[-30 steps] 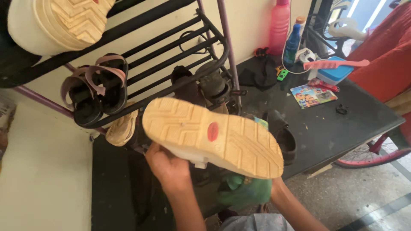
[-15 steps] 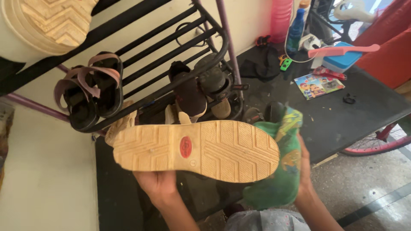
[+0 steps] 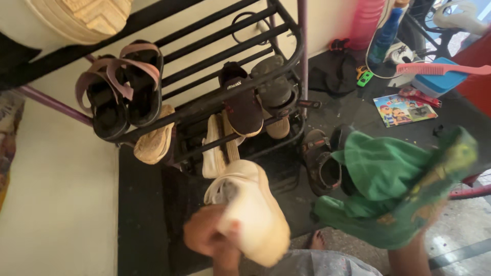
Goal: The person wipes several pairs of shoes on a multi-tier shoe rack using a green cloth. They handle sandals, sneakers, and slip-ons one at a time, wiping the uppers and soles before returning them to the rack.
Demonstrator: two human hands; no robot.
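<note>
My left hand (image 3: pixel 207 236) grips a cream chunky-soled shoe (image 3: pixel 251 209) low in the middle, its upper and laces facing up, blurred by motion. A bunched green cloth (image 3: pixel 396 191) hangs at the lower right and hides my right hand, which holds it; only the forearm (image 3: pixel 409 255) shows below. Shoe and cloth are apart.
A black metal shoe rack (image 3: pixel 215 97) stands ahead with strapped sandals (image 3: pixel 120 89), a dark shoe (image 3: pixel 243 102) and other pairs. A sandal (image 3: pixel 319 161) lies on the dark floor. Farther right are a pink bottle (image 3: pixel 365 20), a blue bottle (image 3: pixel 383 41), a picture booklet (image 3: pixel 404 110) and a pink comb (image 3: pixel 440 69).
The shoe has been turned over from sole-up to upper-up and lowered toward me. The green cloth has come off the sole and swung out to the right.
</note>
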